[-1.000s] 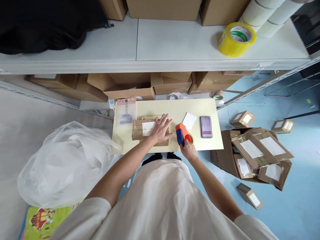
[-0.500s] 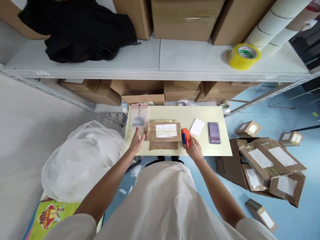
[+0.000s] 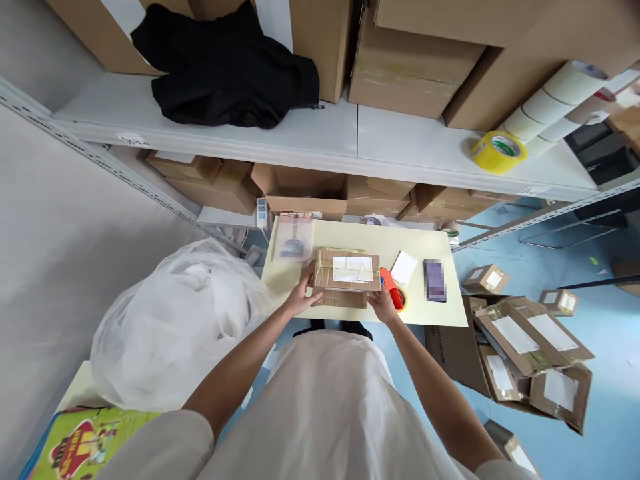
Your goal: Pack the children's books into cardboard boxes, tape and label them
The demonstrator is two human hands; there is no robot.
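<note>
A small taped cardboard box (image 3: 325, 269) with a white label (image 3: 356, 269) on top is held over the pale yellow table (image 3: 330, 231). My left hand (image 3: 301, 295) closes on its left side, and my right hand (image 3: 384, 305) grips its lower right corner. Beneath it lies another piece of brown taped cardboard (image 3: 343, 299), mostly covered; whether it is a box I cannot tell. Just right of my right hand rests an orange tape dispenser (image 3: 392, 288) with a roll of tape in it. Farther right are a white card (image 3: 404, 267) and a purple phone-sized object (image 3: 435, 281), blurred out.
A clear plastic bag (image 3: 295, 240) lies at the table's left end. Left of the table bulges a big translucent sack (image 3: 175, 327). Labelled boxes fill a large open carton (image 3: 450, 353) on the right floor. Behind, a shelf (image 3: 400, 143) carries cartons, black cloth and yellow tape (image 3: 499, 152).
My right hand has let go of the tape dispenser, now lying on the table, and taken the box's right side. My left hand has closed on the left side. The view has shifted.
</note>
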